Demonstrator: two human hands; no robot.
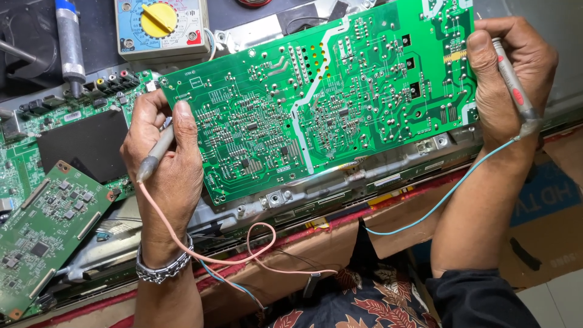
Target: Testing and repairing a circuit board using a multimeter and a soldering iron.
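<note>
Holding: we grip the large green circuit board [322, 97] by its two short ends, solder side up and tilted toward the camera, likely so that the joints face us.
Left hand: our left hand [164, 146] curls round the board's left edge, thumb on top, fingers pressed together and closed on a grey probe [155, 155] that lies along the palm, tip hidden under the thumb.
Left lead: a pinkish wire [206, 255] runs from the probe's tail, loops below the wrist and trails toward our lap.
Right hand: our right hand [507, 73] clamps the board's right edge, thumb laid over the top face, the other fingers folded round a red-marked probe [513, 82] that is parked along the hand and not touching any joint that we can see.
Right lead: a pale blue wire [449, 188] falls from that probe toward the bench edge.
Why held so: we judge that both probes are tucked away so that the hands can steady the board.
Surface: beneath lies a metal chassis [316, 188] with brackets, on brown cardboard [534, 243].
Surroundings: a smaller green board [42, 237] lies at the left, another board with sockets [67, 121] behind it, and a dial meter with a yellow knob [161, 24] sits at the top.
Wrist: a metal watch band [161, 270] sits on our left wrist.
</note>
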